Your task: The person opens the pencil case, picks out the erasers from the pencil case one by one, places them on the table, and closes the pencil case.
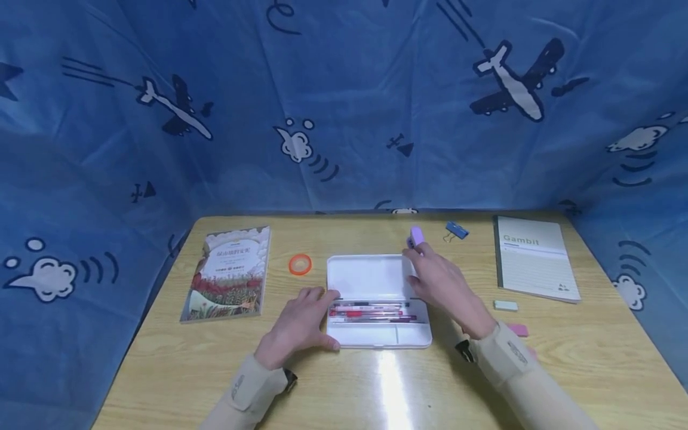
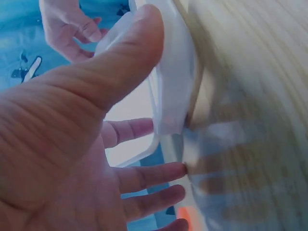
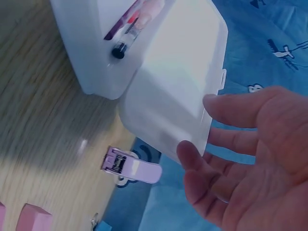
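A white pencil case [image 1: 379, 343] lies open on the table, its lid [image 1: 368, 278] raised toward the back. Several pens [image 1: 371, 313] lie inside it. At the case's left side is my left hand [image 1: 301, 322], thumb by the front corner and index finger near the hinge. Its fingers look straight and spread in the left wrist view. My right hand [image 1: 443, 280] is at the lid's right edge; in the right wrist view the thumb is on the inner face and the index finger passes behind. Just beyond that hand lies a small lilac stapler [image 3: 132, 166].
A book [image 1: 228, 275] and an orange tape roll [image 1: 300, 264] lie left of the case. To the right are a blue binder clip [image 1: 457, 230], a notebook [image 1: 534, 258], a pale eraser [image 1: 505, 306] and a pink block [image 1: 518, 329], partly behind the right sleeve.
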